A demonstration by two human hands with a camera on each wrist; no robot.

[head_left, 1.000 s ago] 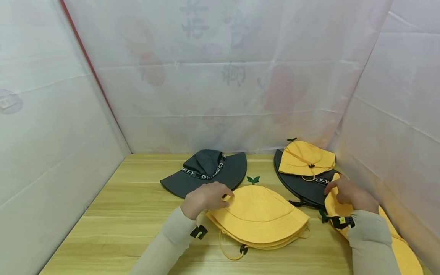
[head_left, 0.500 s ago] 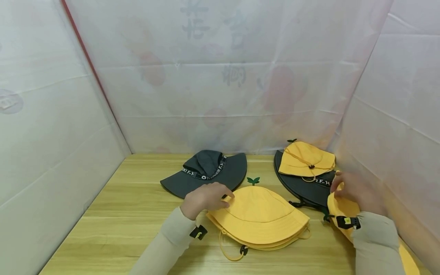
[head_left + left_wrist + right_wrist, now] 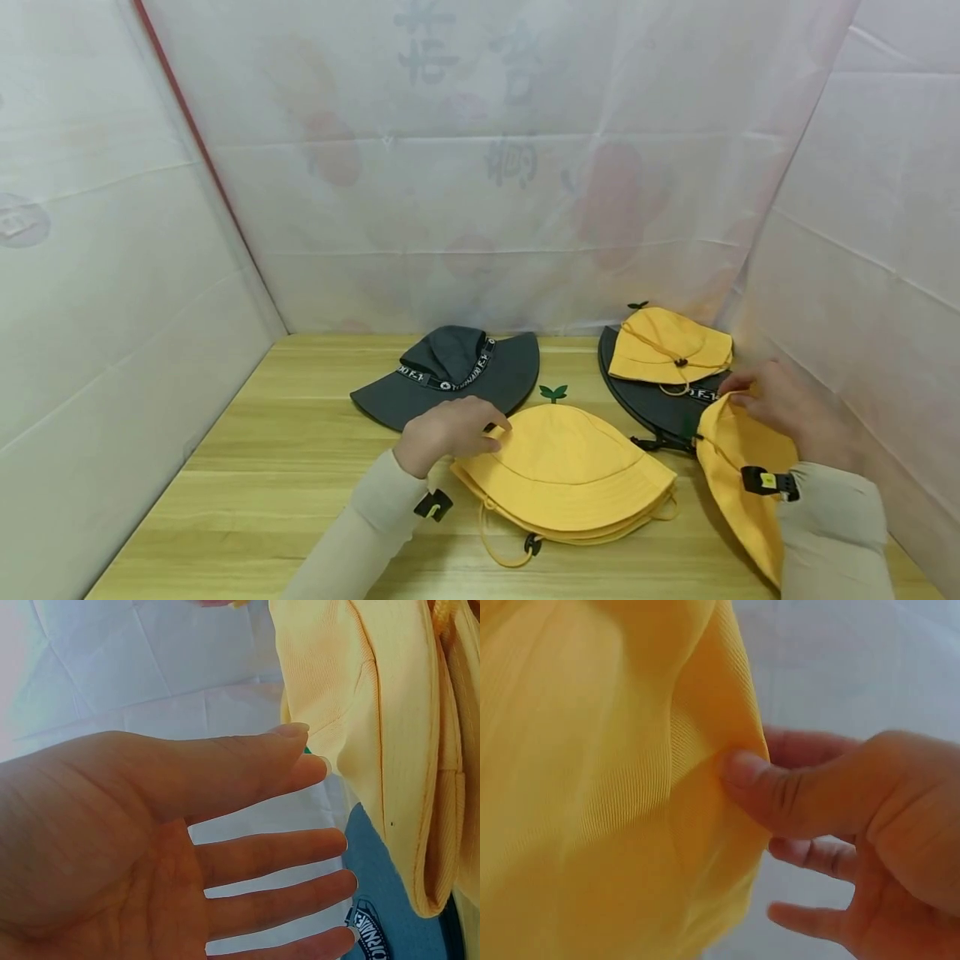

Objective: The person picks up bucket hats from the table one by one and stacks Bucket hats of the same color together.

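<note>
**Thin pinch on the lifted hat could slip**

Near, at 4 o'clock: right hand (image 3: 780,408) pinches the rim of a yellow hat (image 3: 738,475) w/ thumb & forefinger; the hat hangs off the table (image 3: 285,467), tilted. Grip looks thin, so the fabric may slide out & drop. At 6 o'clock, left hand (image 3: 446,433) rests flat, fingers relaxed, on the yellow hat stack (image 3: 570,471); a nudge could skew it. Further, at 11: grey hat (image 3: 450,371). At 1: black hat (image 3: 652,400) carrying a small yellow hat (image 3: 667,342), which the swinging brim might snag.
</note>
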